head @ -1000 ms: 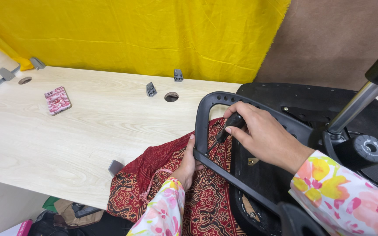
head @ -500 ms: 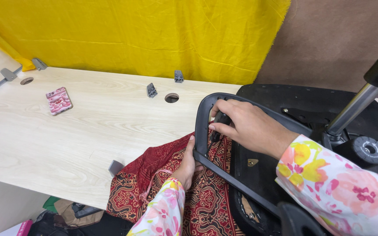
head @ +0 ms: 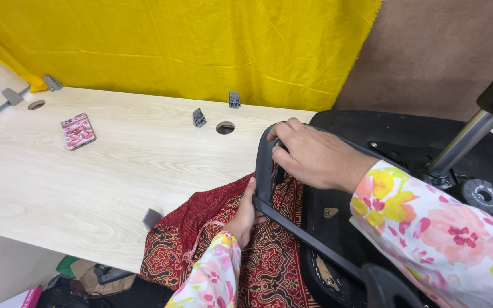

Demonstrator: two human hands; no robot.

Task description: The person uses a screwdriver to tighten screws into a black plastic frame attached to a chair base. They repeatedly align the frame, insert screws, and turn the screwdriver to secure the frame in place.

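Both hands work the curved black plastic armrest loop (head: 265, 171) of an upturned black office chair (head: 406, 142), which lies with its underside up at about 3 o'clock in my view. From where I watch, my right hand (head: 315, 157) is curled over the top bend of the loop at roughly 1 o'clock, fingers closed around the bar, apparently to steady or pull it. My left hand (head: 245, 214) braces the loop's lower corner at about 6 o'clock, fingers wrapped on the bar and palm pressed against the dark red patterned cloth (head: 212, 239) beneath; I judge this a grip that keeps the frame from twisting. The chair's silver gas-lift column (head: 457, 142) slants up toward 2 o'clock, clear of both arms.

Across the pale wooden tabletop (head: 87, 177), a pink patterned phone case (head: 77, 130) rests well apart at 10 o'clock. Two small grey metal brackets (head: 199, 117) stand near a round cable hole (head: 225, 128) at 12 o'clock, just short of the yellow fabric backdrop (head: 201, 45).
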